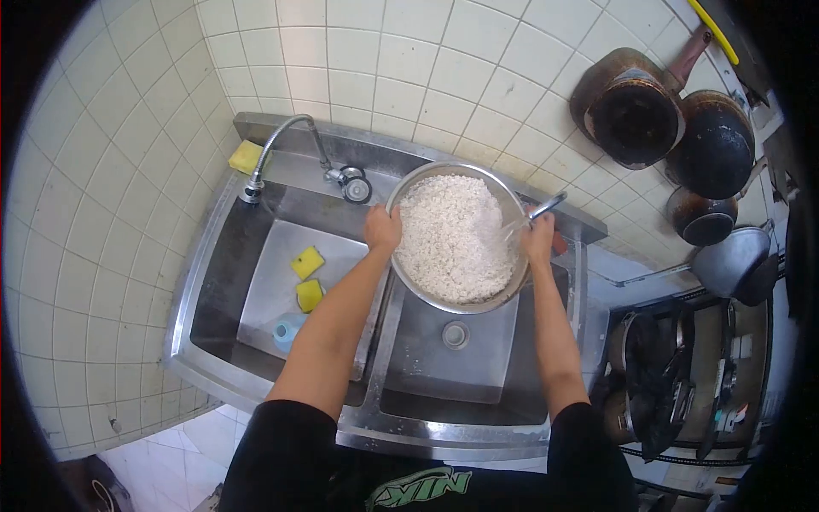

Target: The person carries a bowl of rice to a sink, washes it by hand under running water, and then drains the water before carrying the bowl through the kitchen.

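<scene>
A large round metal bowl full of white rice is held over the back of the right sink basin. My left hand grips its left rim, fingers wrapped round the edge. On the opposite side, my right hand is closed on the right rim, just below a metal faucet spout. Water appears to run from this spout onto the right side of the rice. The undersides of both grips are hidden by the bowl and hands.
In the left basin lie two yellow sponges and a light blue bottle. A curved faucet and another sponge are behind it. Blackened pans hang on the right wall, above a rack of cookware.
</scene>
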A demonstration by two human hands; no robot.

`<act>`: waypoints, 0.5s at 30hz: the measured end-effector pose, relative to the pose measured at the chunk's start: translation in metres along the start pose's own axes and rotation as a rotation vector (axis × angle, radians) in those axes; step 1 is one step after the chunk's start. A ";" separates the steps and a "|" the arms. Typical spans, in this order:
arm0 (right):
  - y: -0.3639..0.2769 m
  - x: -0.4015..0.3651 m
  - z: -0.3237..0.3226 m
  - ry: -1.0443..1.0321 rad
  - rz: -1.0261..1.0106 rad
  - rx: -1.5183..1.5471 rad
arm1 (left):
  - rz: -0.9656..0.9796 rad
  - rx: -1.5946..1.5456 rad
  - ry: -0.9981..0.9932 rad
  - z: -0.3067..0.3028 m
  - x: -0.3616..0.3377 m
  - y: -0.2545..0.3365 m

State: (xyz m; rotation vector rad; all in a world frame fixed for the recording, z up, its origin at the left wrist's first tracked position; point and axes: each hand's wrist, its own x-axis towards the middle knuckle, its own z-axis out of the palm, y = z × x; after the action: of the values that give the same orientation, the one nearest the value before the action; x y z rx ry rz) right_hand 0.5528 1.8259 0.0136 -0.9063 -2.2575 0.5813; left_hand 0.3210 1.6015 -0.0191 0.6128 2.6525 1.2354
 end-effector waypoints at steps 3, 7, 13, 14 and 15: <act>0.030 -0.032 0.006 0.019 0.272 -0.247 | -0.060 -0.052 -0.080 -0.002 0.000 0.004; 0.009 -0.066 0.006 -0.011 0.531 -0.169 | -0.101 -0.139 -0.123 -0.009 -0.009 -0.002; -0.035 -0.156 0.000 0.033 0.558 -0.078 | -0.112 -0.065 -0.258 -0.045 -0.039 -0.036; -0.036 -0.175 0.003 0.035 0.565 -0.067 | -0.089 -0.037 -0.237 -0.056 -0.048 -0.039; -0.038 -0.198 0.007 0.052 0.539 -0.052 | -0.062 -0.007 -0.220 -0.068 -0.058 -0.042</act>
State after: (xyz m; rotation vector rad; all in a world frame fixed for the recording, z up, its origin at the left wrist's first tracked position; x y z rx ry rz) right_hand 0.6429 1.6557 -0.0452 -1.5544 -1.9834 0.7202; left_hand 0.3402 1.5059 -0.0090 0.6216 2.4658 1.0919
